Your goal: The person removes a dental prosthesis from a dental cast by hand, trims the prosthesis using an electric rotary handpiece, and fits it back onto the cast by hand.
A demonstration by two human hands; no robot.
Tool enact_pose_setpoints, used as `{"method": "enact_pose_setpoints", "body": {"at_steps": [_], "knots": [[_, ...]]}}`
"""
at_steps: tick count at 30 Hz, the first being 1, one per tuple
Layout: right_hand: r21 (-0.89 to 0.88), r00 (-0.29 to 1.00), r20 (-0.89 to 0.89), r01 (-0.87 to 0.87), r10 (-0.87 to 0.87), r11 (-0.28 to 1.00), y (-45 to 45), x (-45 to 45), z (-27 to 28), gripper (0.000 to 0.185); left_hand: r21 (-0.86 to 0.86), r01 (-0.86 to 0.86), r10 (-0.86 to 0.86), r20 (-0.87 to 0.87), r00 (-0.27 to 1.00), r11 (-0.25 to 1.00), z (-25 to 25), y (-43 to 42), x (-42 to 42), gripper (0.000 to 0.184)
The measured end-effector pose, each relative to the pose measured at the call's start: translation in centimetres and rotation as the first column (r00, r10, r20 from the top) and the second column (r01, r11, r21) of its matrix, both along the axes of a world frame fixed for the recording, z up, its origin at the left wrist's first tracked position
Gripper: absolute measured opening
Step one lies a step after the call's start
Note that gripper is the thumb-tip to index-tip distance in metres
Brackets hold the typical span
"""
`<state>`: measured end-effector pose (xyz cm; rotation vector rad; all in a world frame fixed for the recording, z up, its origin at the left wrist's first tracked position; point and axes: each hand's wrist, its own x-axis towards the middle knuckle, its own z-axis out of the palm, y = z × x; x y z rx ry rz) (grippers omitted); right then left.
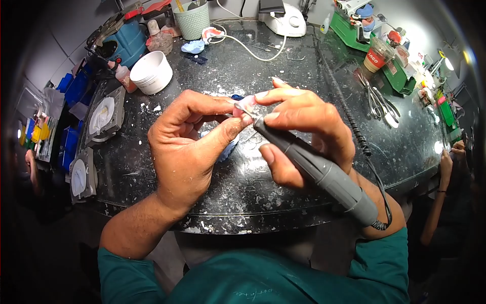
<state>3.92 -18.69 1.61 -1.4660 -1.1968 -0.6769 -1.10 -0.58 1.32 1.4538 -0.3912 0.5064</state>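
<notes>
My left hand [190, 137] pinches a small pinkish piece [246, 105] between thumb and fingertips, over the middle of the black table. In my right hand [314, 121] is a dark grey rotary handpiece [324, 175], held like a pen, with its thin metal tip at the pink piece. Whether the tip touches the piece I cannot tell. From the handpiece's rear end a black coiled cord [349, 114] runs up toward the back. Beneath my hands a light blue lump [229, 149] lies partly hidden.
A white jar [152, 72] stands at the left of the speckled black table [243, 202]. At the back are a green cup [192, 22] and a white control unit [286, 21]. Scissors [377, 101] and a lidded cup [375, 57] are right. Another person's arm [439, 187] shows far right.
</notes>
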Motion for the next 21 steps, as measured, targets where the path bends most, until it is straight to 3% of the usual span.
{"method": "enact_pose_setpoints", "body": {"at_steps": [21], "knots": [[-0.072,1.000,0.025,0.003,-0.001,0.997,-0.32,-0.20,0.37,0.040,0.064,-0.003,0.001,0.024,1.000,0.998,-0.13,0.49,0.11,0.014]]}}
